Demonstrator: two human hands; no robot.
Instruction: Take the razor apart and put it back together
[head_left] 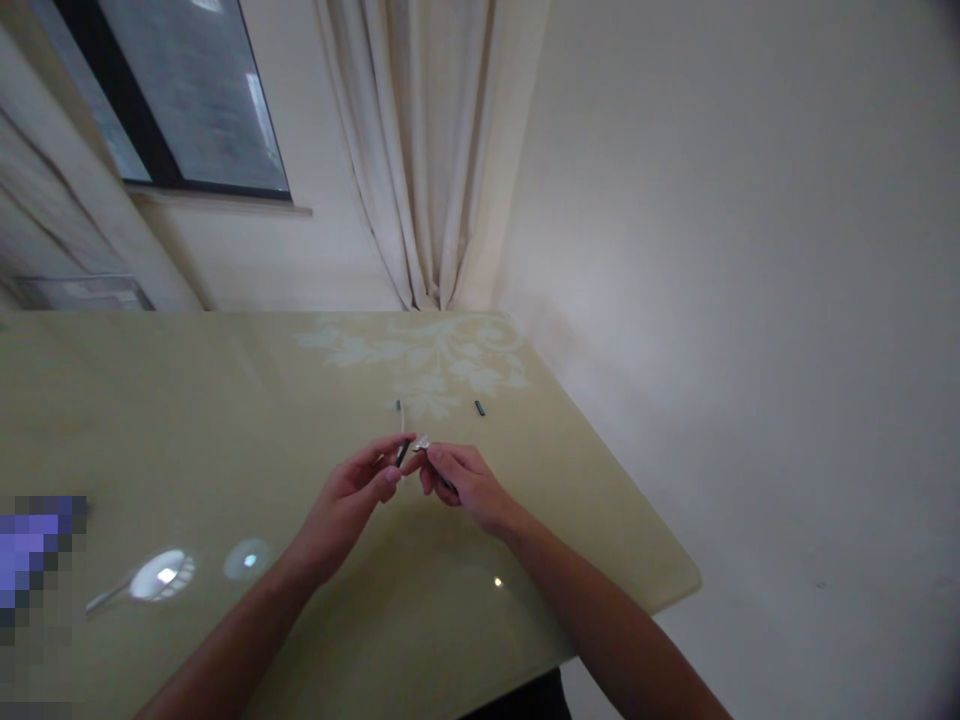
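Over the middle of the table, my left hand [360, 480] holds a small dark piece [403, 453] between thumb and fingers. Close beside it, my right hand [461, 480] is closed on a small tool with a shiny metal tip [421, 443]; a dark part of it shows under the fingers. The tip points toward the dark piece, and whether they touch is hard to tell. Behind my left hand lies a thin white stick-like item [403, 415] with a dark end. A small dark rectangular piece [480, 408] rests farther back to the right.
The glossy pale table [600, 530] has its right edge near a plain wall [735, 300]. Curtains [420, 150] and a window [202, 90] are behind it. A blurred purple object [30, 545] is at the far left. Light reflections show on the tabletop.
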